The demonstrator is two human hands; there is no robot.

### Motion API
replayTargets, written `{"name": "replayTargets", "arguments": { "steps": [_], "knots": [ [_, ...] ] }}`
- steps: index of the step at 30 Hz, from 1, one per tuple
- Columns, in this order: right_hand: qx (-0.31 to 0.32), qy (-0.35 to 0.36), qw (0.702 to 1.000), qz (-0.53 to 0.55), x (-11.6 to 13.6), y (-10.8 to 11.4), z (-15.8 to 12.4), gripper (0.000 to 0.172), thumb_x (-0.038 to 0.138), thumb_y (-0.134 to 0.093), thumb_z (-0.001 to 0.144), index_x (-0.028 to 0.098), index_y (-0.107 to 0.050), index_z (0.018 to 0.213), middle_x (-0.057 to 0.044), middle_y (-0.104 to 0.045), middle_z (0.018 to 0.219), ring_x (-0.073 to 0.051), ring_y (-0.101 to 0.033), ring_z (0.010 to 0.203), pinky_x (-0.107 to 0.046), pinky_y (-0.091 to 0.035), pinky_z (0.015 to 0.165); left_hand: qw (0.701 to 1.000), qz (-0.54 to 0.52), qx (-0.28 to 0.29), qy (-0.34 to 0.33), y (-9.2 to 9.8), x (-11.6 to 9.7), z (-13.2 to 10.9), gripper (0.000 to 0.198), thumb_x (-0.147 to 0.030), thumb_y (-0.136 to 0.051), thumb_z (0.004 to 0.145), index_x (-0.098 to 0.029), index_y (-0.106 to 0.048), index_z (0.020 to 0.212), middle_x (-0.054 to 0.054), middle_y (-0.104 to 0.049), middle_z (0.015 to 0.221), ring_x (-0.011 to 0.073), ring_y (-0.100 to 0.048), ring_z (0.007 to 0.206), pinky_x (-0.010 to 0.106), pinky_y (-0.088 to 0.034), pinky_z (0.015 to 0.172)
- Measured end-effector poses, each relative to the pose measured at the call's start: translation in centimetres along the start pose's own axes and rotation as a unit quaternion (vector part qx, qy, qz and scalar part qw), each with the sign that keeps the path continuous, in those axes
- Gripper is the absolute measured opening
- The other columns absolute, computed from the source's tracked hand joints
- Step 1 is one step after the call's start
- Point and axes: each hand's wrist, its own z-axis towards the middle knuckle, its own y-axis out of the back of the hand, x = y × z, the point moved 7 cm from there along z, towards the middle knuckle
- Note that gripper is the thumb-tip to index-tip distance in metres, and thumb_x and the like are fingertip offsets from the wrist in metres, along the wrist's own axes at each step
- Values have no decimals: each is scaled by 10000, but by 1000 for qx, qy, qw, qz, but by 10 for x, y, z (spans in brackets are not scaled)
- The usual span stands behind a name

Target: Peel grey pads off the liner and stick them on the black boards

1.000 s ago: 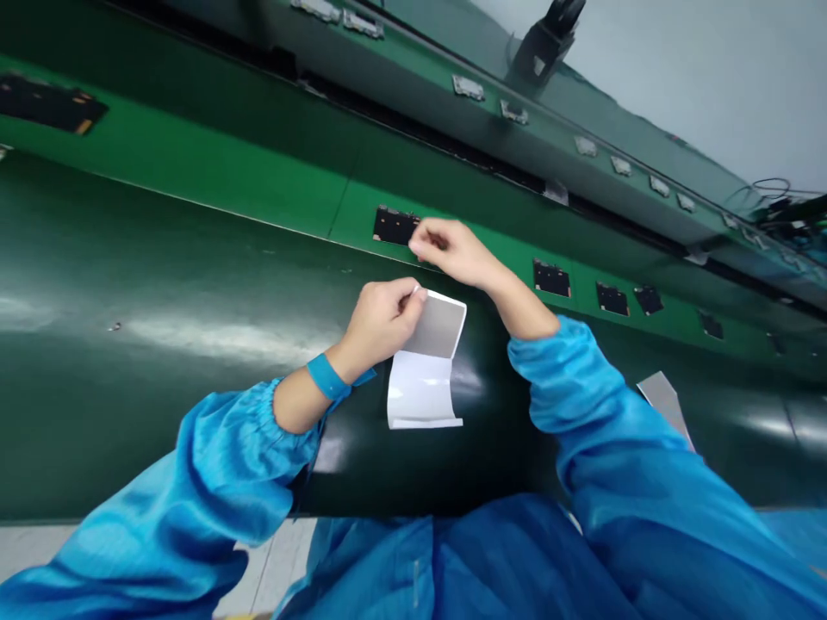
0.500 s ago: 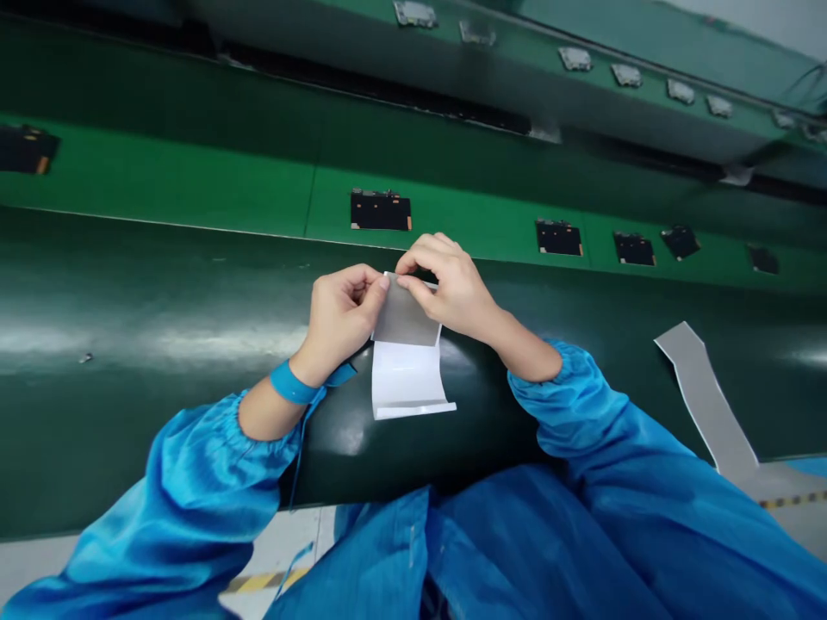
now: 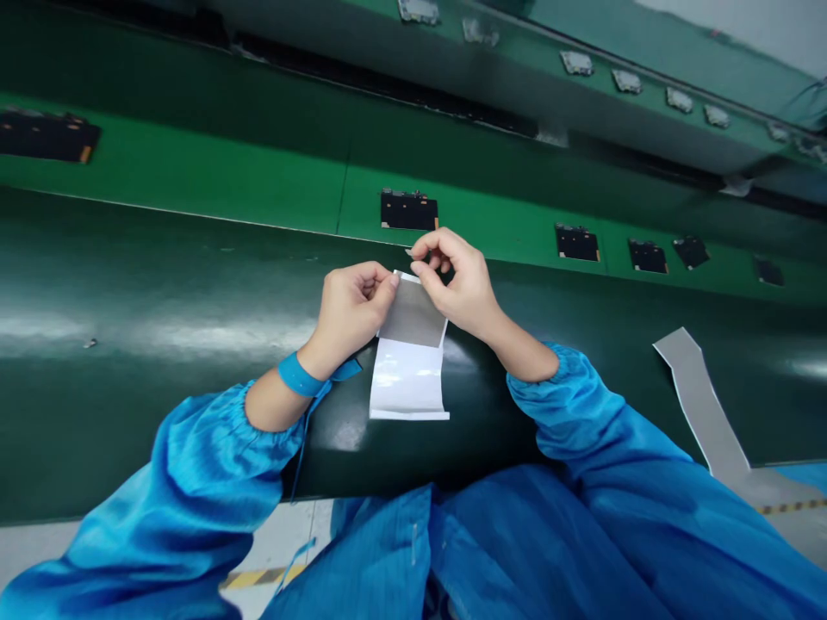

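Observation:
A strip of white backing sheet (image 3: 407,379) with a grey film (image 3: 417,314) over its upper part lies in front of me, its near edge curled up. My left hand (image 3: 352,310) is closed, thumb and forefinger pinching the sheet's upper left corner. Just above the sheet's top edge, my right hand (image 3: 460,284) has its thumb and forefinger brought together. A small pale sliver (image 3: 409,252) shows at those fingertips; its kind is too small to tell. A blue band (image 3: 298,379) circles my left wrist.
Black circuit boards (image 3: 408,211) lie along the bright green strip (image 3: 258,181) beyond my hands. Pale modules (image 3: 626,82) sit on a raised shelf behind. A long grey strip (image 3: 704,396) hangs over the table's front edge at right. A tiny bit (image 3: 90,343) lies at left.
My right hand has lifted off the sheet's top edge, up and away, with the small pale sliver at its fingertips. My left hand keeps its pinch. The view has shifted slightly.

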Motion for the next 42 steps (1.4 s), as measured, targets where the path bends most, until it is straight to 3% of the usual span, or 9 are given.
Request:
{"name": "replayTargets", "arguments": {
  "steps": [3,11,19,24,27,32,36,39,42],
  "knots": [
    [25,27,999,-18,5,-7,-3,178,124,-608,977,221,-622,1126,-40,-710,1012,-192,-635,903,-359,-543,814,1000,-2,8,-4,-2,1,-1,249,-356,-698,854,-178,-651,685,-13,-543,576,106,-442,532,224,-316,489],
    [30,126,988,-82,12,-19,-10,170,257,-420,1144,221,-586,1145,-87,-675,1035,-251,-636,981,-489,-569,949,999,-2,28,-14,-5,2,-1,256,-385,-678,891,-173,-684,747,-7,-573,626,117,-450,561,249,-337,520],
    [-33,-78,987,136,-41,0,4,378,580,-660,1067,284,-547,1272,-28,-642,1010,-171,-635,847,-341,-608,777,992,83,27,-92,-7,-9,-5,251,-332,-605,978,-184,-675,787,-22,-585,605,126,-482,553,275,-344,571],
    [11,-106,980,166,-63,-3,72,406,529,-788,974,262,-578,1196,-5,-668,960,-158,-687,863,-304,-591,736,965,170,51,-194,-22,-20,-16,251,-262,-537,1016,-198,-626,790,-3,-636,665,148,-573,596,291,-371,608],
    [91,-69,980,163,-51,-48,134,296,364,-808,932,247,-605,1113,17,-666,886,-155,-685,831,-313,-591,743,939,240,101,-226,-35,-24,-25,271,-263,-499,1066,-196,-639,844,37,-714,774,188,-681,711,312,-414,639],
    [227,-13,961,156,2,-185,226,230,138,-743,842,242,-595,985,38,-672,781,-164,-683,766,-355,-616,808,901,324,164,-237,-48,-24,-33,237,-260,-533,1088,-177,-686,926,66,-764,854,212,-736,758,337,-456,615],
    [292,-40,948,123,31,-280,264,245,83,-717,827,249,-562,917,41,-696,754,-172,-704,775,-355,-621,878,891,318,193,-259,-54,-21,-38,158,-236,-620,1026,-166,-714,920,71,-788,859,223,-732,707,364,-451,553],
    [293,-77,949,91,25,-315,273,264,69,-726,827,248,-542,889,46,-690,739,-168,-703,748,-346,-625,865,889,304,209,-270,-58,-16,-40,106,-229,-708,942,-179,-714,849,68,-801,866,228,-734,705,373,-445,531],
    [276,-84,954,79,16,-330,276,283,76,-757,835,247,-537,883,50,-684,738,-170,-708,739,-347,-628,844,889,291,201,-292,-63,-12,-40,171,-257,-760,906,-194,-694,762,56,-776,787,222,-718,670,372,-418,503]
  ]
}}
